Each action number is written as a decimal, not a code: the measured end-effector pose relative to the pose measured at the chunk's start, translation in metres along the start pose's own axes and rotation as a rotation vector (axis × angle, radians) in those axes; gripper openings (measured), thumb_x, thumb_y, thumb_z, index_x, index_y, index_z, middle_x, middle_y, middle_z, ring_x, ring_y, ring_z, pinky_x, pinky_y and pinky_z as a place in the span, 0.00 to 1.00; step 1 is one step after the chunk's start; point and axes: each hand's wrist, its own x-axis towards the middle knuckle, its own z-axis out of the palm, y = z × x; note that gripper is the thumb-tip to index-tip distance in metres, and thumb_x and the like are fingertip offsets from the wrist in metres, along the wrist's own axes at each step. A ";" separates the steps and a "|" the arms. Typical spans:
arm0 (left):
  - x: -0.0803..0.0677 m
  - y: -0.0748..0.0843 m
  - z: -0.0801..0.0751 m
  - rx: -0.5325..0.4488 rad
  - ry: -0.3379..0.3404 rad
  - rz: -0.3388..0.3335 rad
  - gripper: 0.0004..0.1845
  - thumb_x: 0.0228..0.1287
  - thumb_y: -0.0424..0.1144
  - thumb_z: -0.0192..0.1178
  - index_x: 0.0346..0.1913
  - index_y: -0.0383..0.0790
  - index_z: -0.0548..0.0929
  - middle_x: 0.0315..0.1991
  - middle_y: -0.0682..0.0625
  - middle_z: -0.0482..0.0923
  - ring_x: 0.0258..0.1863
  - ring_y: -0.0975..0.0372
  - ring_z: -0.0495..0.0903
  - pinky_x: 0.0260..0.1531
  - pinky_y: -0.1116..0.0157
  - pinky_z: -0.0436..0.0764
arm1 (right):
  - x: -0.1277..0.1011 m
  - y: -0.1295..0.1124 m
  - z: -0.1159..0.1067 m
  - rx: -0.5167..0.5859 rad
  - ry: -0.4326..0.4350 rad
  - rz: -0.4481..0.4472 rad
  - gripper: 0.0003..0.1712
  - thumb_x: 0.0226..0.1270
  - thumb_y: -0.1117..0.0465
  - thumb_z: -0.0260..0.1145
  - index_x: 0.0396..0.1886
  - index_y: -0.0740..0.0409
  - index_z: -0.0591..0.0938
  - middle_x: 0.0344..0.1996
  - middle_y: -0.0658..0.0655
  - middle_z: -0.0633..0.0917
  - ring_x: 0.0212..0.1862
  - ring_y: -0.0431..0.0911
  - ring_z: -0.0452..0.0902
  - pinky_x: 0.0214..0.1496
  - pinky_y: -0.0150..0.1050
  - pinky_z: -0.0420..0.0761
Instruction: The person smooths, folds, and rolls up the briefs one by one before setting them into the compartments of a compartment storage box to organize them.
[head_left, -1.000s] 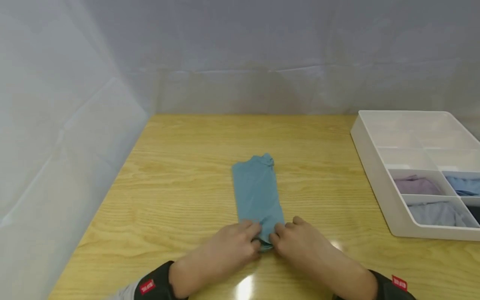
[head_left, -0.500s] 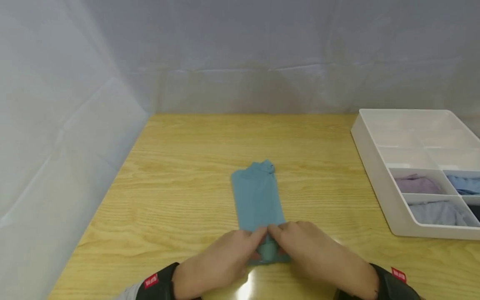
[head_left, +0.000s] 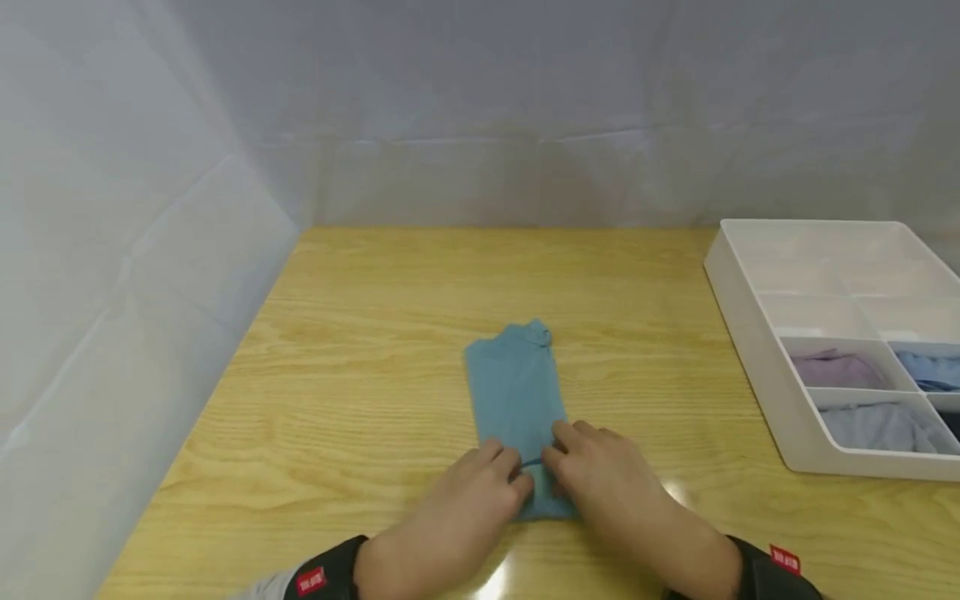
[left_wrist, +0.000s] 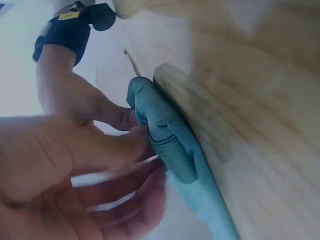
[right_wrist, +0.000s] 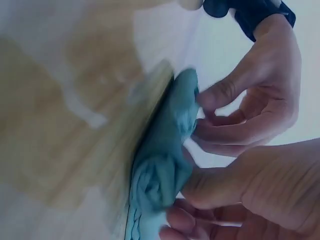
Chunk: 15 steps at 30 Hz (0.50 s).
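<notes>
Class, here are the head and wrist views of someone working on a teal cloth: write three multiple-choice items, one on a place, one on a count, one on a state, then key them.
1. Where does the white tray stand?
A. Right side of the table
B. Left side
C. Under the cloth

2. How many tray compartments visibly hold fabric?
A. None
B. One
C. At least three

3. What is the state of the teal cloth?
A. Spread fully flat
B. Near end rolled up
C. Hanging in air

Key: 1 A, it sits at the table's right edge. 2 C, purple, blue and grey-blue pieces show. 3 B, the left hand and right hand grip a rolled end, clear in the wrist views.
</notes>
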 end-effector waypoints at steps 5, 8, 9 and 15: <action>-0.002 0.007 0.006 0.192 0.089 0.047 0.07 0.57 0.42 0.66 0.34 0.43 0.82 0.26 0.55 0.77 0.28 0.63 0.68 0.26 0.70 0.69 | -0.007 -0.006 0.003 -0.180 0.061 -0.131 0.09 0.45 0.68 0.71 0.16 0.56 0.78 0.18 0.50 0.71 0.23 0.43 0.65 0.21 0.32 0.68; -0.002 0.007 0.010 0.247 0.142 0.046 0.07 0.55 0.43 0.66 0.32 0.43 0.82 0.23 0.55 0.76 0.27 0.62 0.69 0.23 0.71 0.67 | -0.010 -0.009 0.004 -0.248 0.088 -0.155 0.09 0.46 0.66 0.70 0.16 0.56 0.78 0.17 0.50 0.70 0.23 0.44 0.65 0.23 0.33 0.69; -0.002 0.006 0.011 0.251 0.145 0.052 0.06 0.55 0.40 0.66 0.32 0.43 0.82 0.23 0.55 0.76 0.26 0.62 0.69 0.22 0.71 0.67 | -0.011 -0.010 0.005 -0.255 0.091 -0.155 0.09 0.46 0.66 0.70 0.16 0.56 0.77 0.17 0.50 0.69 0.23 0.44 0.65 0.23 0.34 0.68; -0.001 0.004 0.009 0.183 0.062 0.078 0.05 0.52 0.32 0.65 0.33 0.42 0.81 0.23 0.54 0.74 0.24 0.63 0.70 0.19 0.73 0.69 | -0.010 -0.012 0.004 -0.246 0.055 -0.152 0.09 0.45 0.67 0.69 0.17 0.56 0.77 0.18 0.51 0.69 0.23 0.44 0.66 0.24 0.35 0.68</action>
